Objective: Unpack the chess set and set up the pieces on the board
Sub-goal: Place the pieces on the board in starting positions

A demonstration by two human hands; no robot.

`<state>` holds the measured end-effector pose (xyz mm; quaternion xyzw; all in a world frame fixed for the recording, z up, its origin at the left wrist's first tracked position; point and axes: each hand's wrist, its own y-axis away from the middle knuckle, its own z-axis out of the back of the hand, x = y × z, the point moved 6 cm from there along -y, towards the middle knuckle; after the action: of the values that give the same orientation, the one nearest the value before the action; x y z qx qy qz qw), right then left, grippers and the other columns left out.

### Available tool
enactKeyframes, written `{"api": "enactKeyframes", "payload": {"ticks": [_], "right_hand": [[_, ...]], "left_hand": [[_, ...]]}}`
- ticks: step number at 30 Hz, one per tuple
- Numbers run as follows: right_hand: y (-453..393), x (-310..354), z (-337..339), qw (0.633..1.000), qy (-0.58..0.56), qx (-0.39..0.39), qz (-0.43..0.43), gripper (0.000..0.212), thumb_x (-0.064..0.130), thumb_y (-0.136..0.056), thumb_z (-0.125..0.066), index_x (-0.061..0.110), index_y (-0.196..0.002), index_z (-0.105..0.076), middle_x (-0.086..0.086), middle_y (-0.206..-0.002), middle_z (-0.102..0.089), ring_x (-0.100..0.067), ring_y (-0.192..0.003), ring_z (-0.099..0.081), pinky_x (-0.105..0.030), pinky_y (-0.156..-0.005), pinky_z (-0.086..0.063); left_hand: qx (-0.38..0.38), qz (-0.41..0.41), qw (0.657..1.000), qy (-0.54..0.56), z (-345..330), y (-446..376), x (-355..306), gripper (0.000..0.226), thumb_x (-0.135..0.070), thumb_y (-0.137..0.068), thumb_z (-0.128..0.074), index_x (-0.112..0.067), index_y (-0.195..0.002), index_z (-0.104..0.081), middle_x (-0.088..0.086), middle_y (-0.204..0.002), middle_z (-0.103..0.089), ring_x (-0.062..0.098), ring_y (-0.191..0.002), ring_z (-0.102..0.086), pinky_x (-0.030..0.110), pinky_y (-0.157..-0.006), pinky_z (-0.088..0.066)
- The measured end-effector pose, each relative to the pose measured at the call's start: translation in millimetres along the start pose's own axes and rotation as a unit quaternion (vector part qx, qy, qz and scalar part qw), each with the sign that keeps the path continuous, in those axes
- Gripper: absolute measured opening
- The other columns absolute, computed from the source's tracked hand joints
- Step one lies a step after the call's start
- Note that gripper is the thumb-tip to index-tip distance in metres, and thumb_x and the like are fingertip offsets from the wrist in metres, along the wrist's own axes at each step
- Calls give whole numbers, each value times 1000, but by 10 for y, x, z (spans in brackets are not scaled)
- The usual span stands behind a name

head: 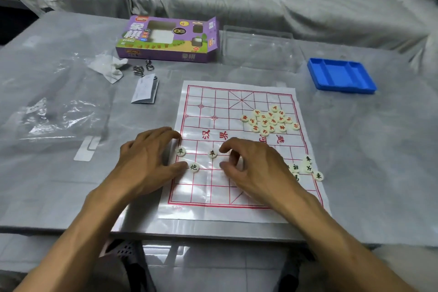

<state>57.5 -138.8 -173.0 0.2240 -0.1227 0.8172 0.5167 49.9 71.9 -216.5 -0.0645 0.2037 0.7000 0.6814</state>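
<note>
A white paper board (208,102) with red grid lines lies on the table. Three cream discs with dark characters stand on its near left part: one at the left edge (180,151), one further right (212,153), and one below them (194,167). My left hand (151,156) rests its fingers on the board's left edge, thumb tip beside the lower disc. My right hand (251,166) hovers over the near half, index and thumb curved apart just right of the middle disc, pinching nothing visible. A heap of red-marked discs (270,121) lies far right. Several dark-marked discs (308,168) sit near right.
The purple chess box (169,39) lies open at the back, a clear plastic lid (258,47) beside it. A blue tray (341,76) sits back right. On the left lie a plastic bag (59,111), crumpled tissue (109,66), metal rings (142,67) and a folded leaflet (145,89).
</note>
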Motion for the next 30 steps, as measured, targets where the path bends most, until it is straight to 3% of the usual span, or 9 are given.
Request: {"api": "enactKeyframes", "payload": {"ticks": [4,9,11,15,20,27,30], "right_hand": [[170,-513,522,996,29,-18,-86,20,38,-93,-61,35,-113,-62,21,-90,-58,-3,-79,-57,-23,-79,-50],[376,-1023,767,983,66,9,-173,25,33,-94,-59,38,-119,-58,16,-107,-62,-9,-90,-59,-30,-80,-55],[463,-1136,737,980,83,18,-178,29,34,-94,-59,39,-122,-56,18,-107,-62,-9,-89,-60,-33,-79,-57],[585,-1260,678,980,105,23,-168,33,36,-92,-61,39,-125,-55,17,-117,-60,-6,-88,-57,-24,-74,-53],[648,-1350,588,976,126,47,-169,42,39,-92,-62,40,-132,-49,16,-122,-57,-7,-89,-56,-22,-74,-51],[679,-1400,649,978,101,23,-182,39,34,-88,-68,30,-125,-55,13,-119,-59,-9,-93,-58,-21,-75,-50],[693,-1436,603,974,99,49,-198,38,35,-87,-70,28,-121,-55,12,-117,-60,-9,-91,-59,-19,-72,-49]], "left_hand": [[31,-6,999,-27,-35,19,7,103,-93,-55,-29,-40,-144,-29,-12,-158,-19,19,-145,-19,52,-111,-24],[31,-11,999,-43,-57,24,9,106,-91,-53,-38,-40,-146,-26,-11,-159,-17,18,-146,-18,51,-114,-24],[31,-11,999,-42,-68,11,22,107,-91,-52,-38,-40,-146,-27,-12,-159,-17,18,-146,-17,51,-114,-24],[43,-9,998,-52,-103,-35,53,106,-93,-56,-45,-41,-146,-26,-12,-159,-15,19,-146,-17,52,-114,-24],[18,-19,999,-43,-44,-14,12,111,-92,-45,-37,-39,-143,-34,-11,-157,-23,19,-143,-23,48,-111,-29],[21,-20,998,-48,-28,-14,-25,112,-91,-45,-38,-37,-143,-35,-9,-157,-24,20,-143,-24,48,-110,-30],[18,-21,998,-51,-27,-12,-24,111,-91,-45,-38,-38,-143,-36,-10,-157,-24,20,-143,-25,48,-111,-30]]}}
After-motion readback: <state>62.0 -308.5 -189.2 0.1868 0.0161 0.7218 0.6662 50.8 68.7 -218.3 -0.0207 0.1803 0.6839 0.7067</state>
